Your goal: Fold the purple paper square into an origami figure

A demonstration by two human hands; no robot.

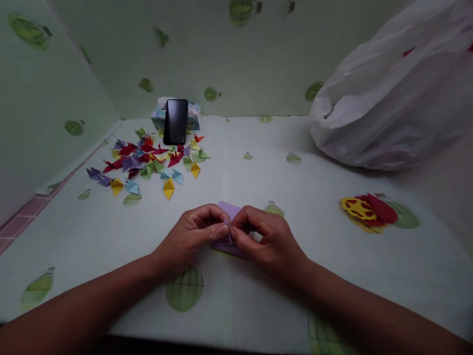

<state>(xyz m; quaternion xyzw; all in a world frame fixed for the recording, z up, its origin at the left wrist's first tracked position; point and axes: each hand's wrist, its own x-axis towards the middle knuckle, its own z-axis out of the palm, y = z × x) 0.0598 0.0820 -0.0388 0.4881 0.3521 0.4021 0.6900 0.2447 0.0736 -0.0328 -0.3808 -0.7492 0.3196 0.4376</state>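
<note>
A pale green cloth printed with hot-air balloons covers the desk (251, 289), and the same balloon pattern runs up the walls (214, 48) at the far side and on the left, so the work sits in a corner. The light is dim. At the far left of the desk a black phone (176, 121) stands upright, leaning against a small patterned box (192, 116). Just in front of it lies a scatter of folded paper triangles (150, 161) in red, purple, yellow, blue and green, spread loosely toward the near left. At the far right a large white plastic bag (401, 92) slumps against the wall. Nearer on the right, well apart from the hands, lies a small stack of red and yellow paper pieces (366, 210).

Near the middle of the desk both hands meet over a purple paper sheet (229, 210). The left hand (192, 237) and the right hand (270, 241) face each other with their fingertips touching. Each grip is narrow: thumb and forefinger of each hand are pinched close on the paper's middle fold, with the other fingers curled down over it. A far corner of the purple paper shows above the fingers and a near edge shows below them, lying on the cloth; the rest is hidden under the hands. Both forearms reach in from the near edge.
</note>
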